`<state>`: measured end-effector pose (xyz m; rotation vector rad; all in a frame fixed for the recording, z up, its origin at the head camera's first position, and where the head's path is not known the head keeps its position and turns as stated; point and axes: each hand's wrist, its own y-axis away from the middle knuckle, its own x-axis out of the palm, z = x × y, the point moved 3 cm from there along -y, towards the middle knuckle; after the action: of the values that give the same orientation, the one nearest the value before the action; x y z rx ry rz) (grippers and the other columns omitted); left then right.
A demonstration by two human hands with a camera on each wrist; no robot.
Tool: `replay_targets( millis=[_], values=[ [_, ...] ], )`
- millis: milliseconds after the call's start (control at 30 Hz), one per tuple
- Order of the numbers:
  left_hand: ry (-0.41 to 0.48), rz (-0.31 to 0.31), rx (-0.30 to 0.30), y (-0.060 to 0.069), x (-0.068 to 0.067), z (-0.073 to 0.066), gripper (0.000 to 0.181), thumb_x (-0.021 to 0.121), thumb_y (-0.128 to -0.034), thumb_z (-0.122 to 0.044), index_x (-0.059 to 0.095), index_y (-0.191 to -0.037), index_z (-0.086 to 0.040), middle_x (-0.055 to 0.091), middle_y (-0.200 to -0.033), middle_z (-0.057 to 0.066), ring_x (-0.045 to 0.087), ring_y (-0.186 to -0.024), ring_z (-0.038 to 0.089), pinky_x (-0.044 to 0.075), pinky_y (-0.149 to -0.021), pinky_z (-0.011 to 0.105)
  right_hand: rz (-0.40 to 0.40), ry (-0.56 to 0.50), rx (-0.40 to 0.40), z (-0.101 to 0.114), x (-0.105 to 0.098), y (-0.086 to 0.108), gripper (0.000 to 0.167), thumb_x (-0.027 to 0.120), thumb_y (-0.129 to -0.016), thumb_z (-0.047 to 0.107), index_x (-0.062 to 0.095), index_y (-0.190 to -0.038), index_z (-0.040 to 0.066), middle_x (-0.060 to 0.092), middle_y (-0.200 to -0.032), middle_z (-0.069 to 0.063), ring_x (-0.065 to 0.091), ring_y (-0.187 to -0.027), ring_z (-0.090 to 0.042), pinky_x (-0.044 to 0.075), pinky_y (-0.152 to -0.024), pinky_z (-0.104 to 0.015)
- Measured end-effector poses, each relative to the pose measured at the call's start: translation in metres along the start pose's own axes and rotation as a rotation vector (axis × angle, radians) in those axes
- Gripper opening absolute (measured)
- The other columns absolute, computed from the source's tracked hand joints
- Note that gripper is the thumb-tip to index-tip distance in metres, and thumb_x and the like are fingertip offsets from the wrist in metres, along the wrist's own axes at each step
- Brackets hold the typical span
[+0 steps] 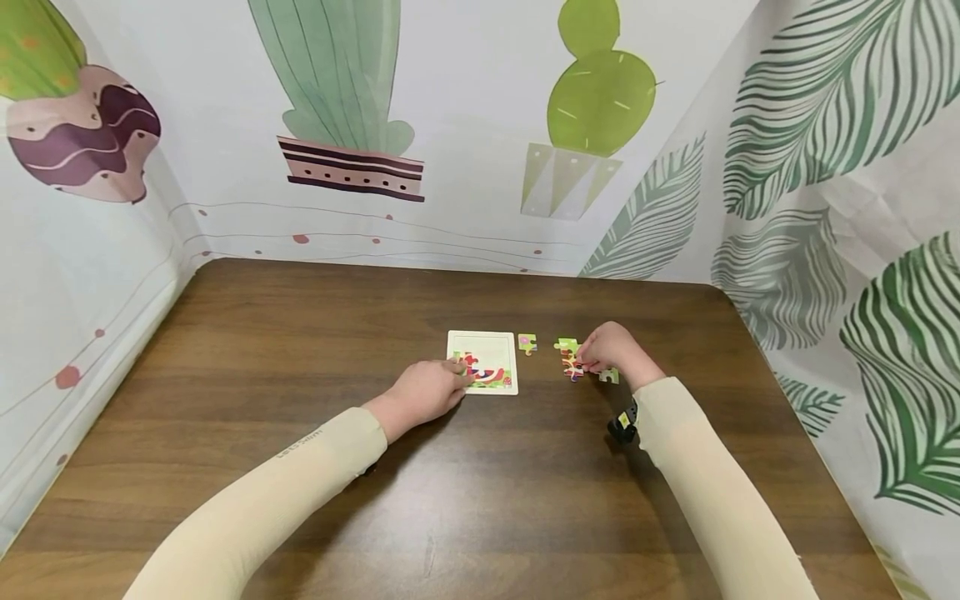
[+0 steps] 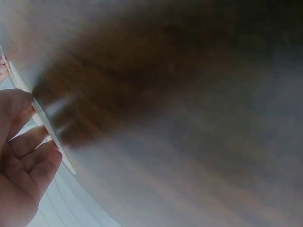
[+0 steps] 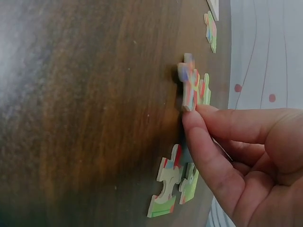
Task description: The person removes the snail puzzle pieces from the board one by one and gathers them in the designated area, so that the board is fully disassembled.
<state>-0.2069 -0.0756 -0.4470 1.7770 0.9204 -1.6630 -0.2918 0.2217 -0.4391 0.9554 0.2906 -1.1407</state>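
In the head view, my left hand (image 1: 426, 390) holds the lower left edge of a white puzzle board (image 1: 482, 335). Several fitted pieces with red and green print fill the board's lower part. Seen from the left wrist, the thumb and curled fingers (image 2: 45, 165) meet the board's thin edge (image 2: 66, 158). My right hand (image 3: 255, 151) pinches a jigsaw piece (image 3: 188, 87) between thumb and index finger, tilted on edge. Behind it stand other green and red pieces (image 3: 207, 87), partly covered.
One green piece with a pink flower (image 1: 524, 341) lies just right of the board. Two more loose pieces, a nearer one (image 3: 165, 187) and a green one (image 3: 189, 184), lie beside the right hand. The brown wooden table (image 1: 480, 500) ends at a patterned wall covering (image 1: 480, 225).
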Motion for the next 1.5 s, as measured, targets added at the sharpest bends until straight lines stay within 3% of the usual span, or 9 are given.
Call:
replay_targets(
  millis=[800, 1000, 1500],
  values=[
    [0.001, 0.007, -0.007, -0.0006, -0.0004, 0.0000, 0.027, 0.066, -0.0988, -0.020, 0.077, -0.123, -0.015, 0.072, -0.133, 0.011, 0.071, -0.120, 0.027, 0.062, -0.085, 0.045, -0.017, 0.103, -0.031, 0.0011, 0.0012, -0.0033, 0.018, 0.061, -0.091, -0.002, 0.074, -0.100, -0.011, 0.067, -0.063, 0.002, 0.060, -0.056, -0.002, 0.056, -0.058, -0.018],
    [0.019, 0.013, -0.017, 0.0000, -0.0007, -0.0002, 0.029, 0.067, -0.0982, -0.021, 0.076, -0.125, -0.015, 0.071, -0.134, 0.012, 0.071, -0.121, 0.028, 0.061, -0.090, 0.046, -0.037, 0.114, -0.036, 0.0010, 0.0019, -0.0012, 0.018, 0.062, -0.092, 0.000, 0.075, -0.100, -0.010, 0.066, -0.065, 0.002, 0.060, -0.058, -0.004, 0.055, -0.059, -0.018],
    [0.005, -0.016, 0.002, 0.0015, -0.0005, -0.0002, 0.028, 0.068, -0.0974, -0.021, 0.076, -0.124, -0.014, 0.072, -0.131, 0.012, 0.072, -0.119, 0.027, 0.061, -0.090, 0.044, -0.039, 0.118, -0.025, 0.0040, 0.0018, 0.0017, 0.018, 0.063, -0.094, 0.002, 0.075, -0.102, -0.009, 0.069, -0.069, -0.001, 0.061, -0.062, -0.006, 0.057, -0.061, -0.020]
  ],
)
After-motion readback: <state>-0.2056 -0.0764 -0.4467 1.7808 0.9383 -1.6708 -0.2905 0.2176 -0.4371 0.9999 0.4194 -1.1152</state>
